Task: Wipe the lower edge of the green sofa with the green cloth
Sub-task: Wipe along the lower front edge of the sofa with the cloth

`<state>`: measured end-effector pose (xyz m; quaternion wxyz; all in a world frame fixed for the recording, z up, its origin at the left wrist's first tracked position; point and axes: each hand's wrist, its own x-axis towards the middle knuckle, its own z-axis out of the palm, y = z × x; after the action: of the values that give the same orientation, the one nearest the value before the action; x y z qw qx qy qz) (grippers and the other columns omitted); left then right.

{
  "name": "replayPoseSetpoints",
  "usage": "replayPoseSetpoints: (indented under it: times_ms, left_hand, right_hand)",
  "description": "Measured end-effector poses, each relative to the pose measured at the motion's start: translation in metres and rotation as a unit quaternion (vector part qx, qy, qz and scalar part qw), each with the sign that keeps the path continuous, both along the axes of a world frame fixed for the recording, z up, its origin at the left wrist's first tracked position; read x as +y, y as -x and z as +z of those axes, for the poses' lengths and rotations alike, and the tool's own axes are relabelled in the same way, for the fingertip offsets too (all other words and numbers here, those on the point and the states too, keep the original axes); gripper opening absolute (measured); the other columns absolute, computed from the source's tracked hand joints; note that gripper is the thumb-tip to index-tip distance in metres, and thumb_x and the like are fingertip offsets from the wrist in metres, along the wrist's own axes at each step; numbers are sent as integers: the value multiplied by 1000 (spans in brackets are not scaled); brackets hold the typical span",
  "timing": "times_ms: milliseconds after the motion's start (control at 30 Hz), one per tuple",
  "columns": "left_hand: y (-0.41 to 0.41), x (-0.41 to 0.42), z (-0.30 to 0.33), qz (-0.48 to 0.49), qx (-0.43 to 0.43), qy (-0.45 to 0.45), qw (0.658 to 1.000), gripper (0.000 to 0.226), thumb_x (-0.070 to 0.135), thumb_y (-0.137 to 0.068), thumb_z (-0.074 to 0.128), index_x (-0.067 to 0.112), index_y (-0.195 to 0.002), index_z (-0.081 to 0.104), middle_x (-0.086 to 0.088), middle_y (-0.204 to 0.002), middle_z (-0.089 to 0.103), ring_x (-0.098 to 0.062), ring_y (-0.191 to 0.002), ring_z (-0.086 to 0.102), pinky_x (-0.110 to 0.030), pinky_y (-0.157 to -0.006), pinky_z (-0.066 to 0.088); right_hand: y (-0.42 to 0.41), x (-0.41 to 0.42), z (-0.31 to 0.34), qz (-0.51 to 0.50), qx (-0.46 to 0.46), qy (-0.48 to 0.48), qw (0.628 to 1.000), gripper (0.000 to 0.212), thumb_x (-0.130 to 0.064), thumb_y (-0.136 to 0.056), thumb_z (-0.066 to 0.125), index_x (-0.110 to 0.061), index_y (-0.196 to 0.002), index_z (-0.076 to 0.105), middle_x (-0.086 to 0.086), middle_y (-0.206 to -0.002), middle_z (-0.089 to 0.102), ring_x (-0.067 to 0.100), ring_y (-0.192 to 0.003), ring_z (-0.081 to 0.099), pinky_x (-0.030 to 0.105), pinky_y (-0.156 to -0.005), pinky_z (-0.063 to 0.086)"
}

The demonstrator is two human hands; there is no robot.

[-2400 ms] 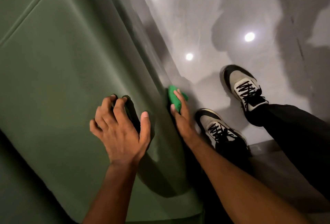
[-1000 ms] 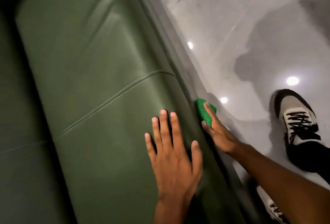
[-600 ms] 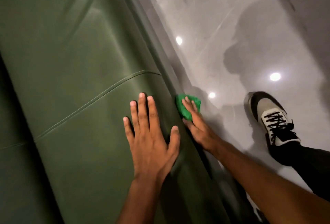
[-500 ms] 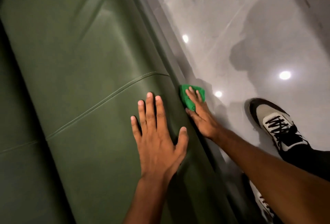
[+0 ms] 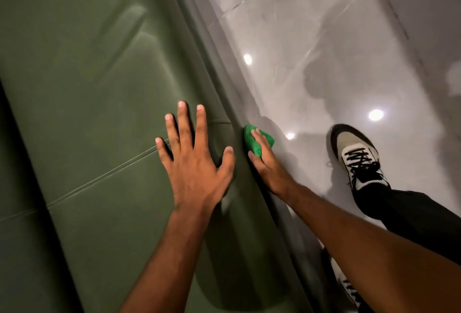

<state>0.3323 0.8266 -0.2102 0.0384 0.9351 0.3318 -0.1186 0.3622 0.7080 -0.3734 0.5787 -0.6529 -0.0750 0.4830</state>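
My left hand [image 5: 194, 165] lies flat, fingers spread, on the dark green leather sofa [image 5: 87, 88]; my right hand [image 5: 268, 163] presses the bunched bright green cloth [image 5: 250, 139] against its lower edge.

Green cloth [image 5: 252, 143] half-covered by right hand [image 5: 268, 166]; near shoe [image 5: 345, 285] behind forearm.

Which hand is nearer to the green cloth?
Right. The right hand presses the green cloth against the sofa's lower edge; the left hand lies flat on the cushion beside it.
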Motion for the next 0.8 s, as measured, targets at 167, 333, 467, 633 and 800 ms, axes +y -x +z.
replayPoseSetpoints:
  times_ms: [167, 333, 467, 633, 800]
  left_hand:
    - [-12, 10, -5, 4, 1, -20, 1000, 97, 54, -72, 57, 39, -158, 14, 3, -170, -3, -27, -156, -5, -62, -120, 6]
    - [-21, 13, -2, 10, 6, -15, 1000, 95, 54, -72, 58, 42, -157, 17, 4, -170, -6, -27, -155, -8, -65, -120, 8]
    - [-34, 24, -5, 19, 2, -7, 1000, 88, 53, -73, 57, 45, -154, 25, 5, -169, -7, -30, -155, -9, -69, -118, 6]
    - [-57, 47, -6, 10, 8, -14, 1000, 80, 54, -73, 59, 45, -149, 36, 2, -169, -9, -36, -154, -10, -72, -115, 6]
    - [-81, 66, -3, 18, 20, -8, 1000, 77, 47, -77, 64, 44, -148, 37, 2, -169, -12, -38, -153, -12, -73, -115, 5]
  right_hand:
    - [-5, 7, 0, -4, 22, 75, 997, 60, -33, -101, 45, -29, -155, 18, -2, -166, 15, 20, -153, 16, 44, -126, 17]
    - [6, -14, 8, 18, 28, 54, 998, 56, -46, -100, 40, -41, -152, 20, -5, -166, 19, 22, -152, 21, 48, -124, 23]
    - [-20, 2, 8, 20, 2, 24, 1000, 56, -45, -100, 43, -37, -152, 23, -2, -164, 25, 22, -149, 30, 44, -123, 27]
    - [-19, 8, -1, 4, 8, 63, 998, 55, -41, -101, 42, -30, -153, 26, -1, -164, 24, 22, -151, 25, 41, -124, 23]
    - [2, -8, 15, 12, 46, 130, 990, 55, -34, -101, 47, -35, -152, 27, -2, -163, 28, 22, -148, 31, 28, -118, 24]
